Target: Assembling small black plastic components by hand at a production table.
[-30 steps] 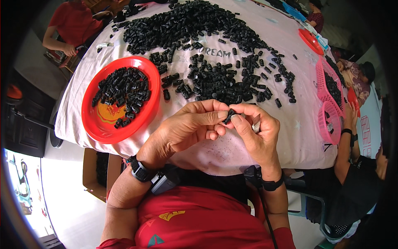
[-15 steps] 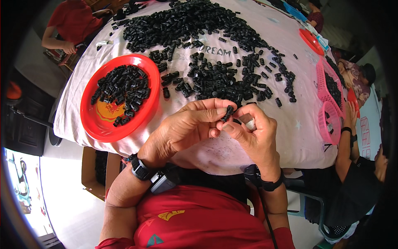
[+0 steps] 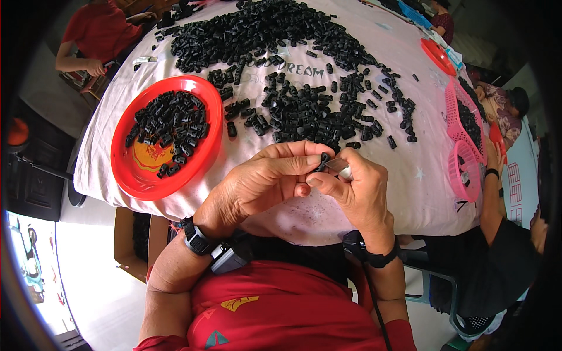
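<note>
My left hand pinches a small black plastic part between thumb and forefinger, just above the near edge of the table. My right hand meets it from the right and holds a small silver metal piece against that part. Both hands touch at the fingertips. Beyond them lies a wide heap of black plastic parts on the pink cloth. A red round plate with more black parts stands to the left of my left hand.
The table is covered by a pink cloth. Pink baskets with black parts sit at the right edge, near another person's arm. A second red plate lies far right. A person in red sits at the far left.
My hands have stayed in the same place, with only small finger shifts around the black part. The metal piece in my right hand shows more clearly now.
</note>
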A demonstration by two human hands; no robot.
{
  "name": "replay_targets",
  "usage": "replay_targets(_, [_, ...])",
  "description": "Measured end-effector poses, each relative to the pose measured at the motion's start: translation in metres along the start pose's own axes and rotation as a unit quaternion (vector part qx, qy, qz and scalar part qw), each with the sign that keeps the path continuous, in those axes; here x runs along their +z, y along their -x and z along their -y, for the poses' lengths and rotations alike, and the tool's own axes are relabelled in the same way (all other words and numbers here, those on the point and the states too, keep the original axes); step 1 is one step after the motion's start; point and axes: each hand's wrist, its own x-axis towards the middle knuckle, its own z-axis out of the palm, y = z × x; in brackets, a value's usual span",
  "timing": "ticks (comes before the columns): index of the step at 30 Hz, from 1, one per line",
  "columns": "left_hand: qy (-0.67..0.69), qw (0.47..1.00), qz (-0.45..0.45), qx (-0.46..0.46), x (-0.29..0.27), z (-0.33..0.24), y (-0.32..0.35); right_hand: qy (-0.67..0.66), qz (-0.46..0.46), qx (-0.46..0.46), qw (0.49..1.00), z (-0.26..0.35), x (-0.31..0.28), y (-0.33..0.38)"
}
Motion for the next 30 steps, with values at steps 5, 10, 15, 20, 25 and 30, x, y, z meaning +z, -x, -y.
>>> replay_targets(5, [-0.002,1.000,-0.011,-0.001,0.0002,0.0015,-0.0003,0.011,-0.016,-0.014,1.000,-0.0019,0.0032,0.0014])
replay_targets(10, [-0.004,1.000,-0.010,-0.001,0.0000,0.0017,-0.0009,0.037,-0.008,-0.018,0.999,-0.0003,-0.0006,-0.0006])
replay_targets(15, [0.000,1.000,-0.004,0.002,-0.0004,0.0015,-0.0007,0.050,-0.004,-0.012,0.999,0.0001,0.0002,0.0000])
replay_targets(20, [0.000,1.000,-0.020,0.002,0.0002,0.0030,-0.0011,0.066,-0.023,-0.026,0.997,-0.0025,0.0028,0.0009])
replay_targets(25, [-0.001,1.000,-0.016,0.001,-0.0006,0.0036,-0.0016,0.087,-0.033,-0.043,0.995,-0.0037,0.0026,0.0004])
replay_targets(30, [-0.006,1.000,-0.017,0.006,-0.0018,0.0048,-0.0022,0.092,-0.035,-0.053,0.994,-0.0044,0.0034,-0.0001])
